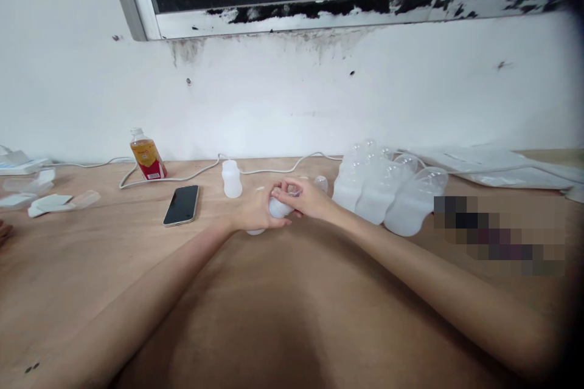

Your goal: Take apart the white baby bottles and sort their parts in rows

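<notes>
Frosted white piece (279, 209) held between left hand (257, 209) and right hand (308, 196)

The left hand's fingers curl around the piece from its left side, and the right hand's fingers are closed in on it from the upper right, so both hands grip it and neither is nearer. Its rounded side faces the near part of the tabletop (123, 243); the fingers hide too much to tell its long axis. A pale rim (255, 231) shows below the left palm; whether it belongs to the same piece cannot be told

Just beyond the right wrist, toward the far edge, sits a small clear cap (321, 183). Farther right, close behind the right forearm, a cluster of frosted bottles with clear domes (404, 213) crowds that side, with plastic bags (497, 169) past it by the far edge

On the other side, an upright white bottle (232, 180) without a dome stands near the left hand, farther back. A phone (181, 205) lies flat to the left of it, and a drink bottle (148, 158) stands near the far edge, a white cable (274, 171) running beside it and behind the hands. Clear plastic pieces (86, 199) lie well apart, toward the left
</notes>
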### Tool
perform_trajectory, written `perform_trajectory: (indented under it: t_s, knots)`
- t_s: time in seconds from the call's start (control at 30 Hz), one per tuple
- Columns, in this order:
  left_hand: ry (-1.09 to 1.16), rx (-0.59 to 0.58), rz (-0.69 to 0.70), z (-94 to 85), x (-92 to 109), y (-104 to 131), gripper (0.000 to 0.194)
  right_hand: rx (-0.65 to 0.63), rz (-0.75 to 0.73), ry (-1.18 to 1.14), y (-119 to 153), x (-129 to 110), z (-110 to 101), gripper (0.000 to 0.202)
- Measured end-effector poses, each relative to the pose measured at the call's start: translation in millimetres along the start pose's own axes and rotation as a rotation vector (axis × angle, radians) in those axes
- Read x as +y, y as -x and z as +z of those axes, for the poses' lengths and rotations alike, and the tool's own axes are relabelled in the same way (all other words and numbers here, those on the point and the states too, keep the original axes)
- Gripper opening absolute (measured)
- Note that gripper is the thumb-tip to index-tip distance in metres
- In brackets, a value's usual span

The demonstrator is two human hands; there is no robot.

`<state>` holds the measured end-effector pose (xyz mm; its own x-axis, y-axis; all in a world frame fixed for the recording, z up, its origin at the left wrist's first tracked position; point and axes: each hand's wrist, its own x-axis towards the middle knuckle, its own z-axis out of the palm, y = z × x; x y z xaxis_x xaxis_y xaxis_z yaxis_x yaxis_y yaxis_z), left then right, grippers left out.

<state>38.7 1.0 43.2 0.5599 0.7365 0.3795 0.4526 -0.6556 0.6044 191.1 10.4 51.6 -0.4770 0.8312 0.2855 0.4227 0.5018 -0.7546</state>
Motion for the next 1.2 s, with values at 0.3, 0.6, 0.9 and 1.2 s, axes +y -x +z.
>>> perform_trajectory:
  t_s: [0.3, 0.6, 0.9, 1.2]
  knots:
    - [0.253, -0.313, 0.063, -6.7, 14.6, 0.2, 0.05, -0.043, -0.033, 0.029, 20.0, -11.9, -4.1, 0.032]
    - [0.724, -0.849, -0.275, -6.3, -1.8, 7.1, 0.029, -0.156, -0.327, 0.292, 33.8, -11.8, -7.6, 0.02]
    - [0.682, -0.751, -0.456, -29.2, -1.4, 9.2, 0.054, -0.104, -0.331, 0.381, 34.8, -23.3, -19.0, 0.034]
    - [0.437, -0.621, -0.457, -31.3, 16.8, 7.5, 0.088, -0.424, 0.004, 0.035, 27.4, -11.3, -28.6, 0.035]
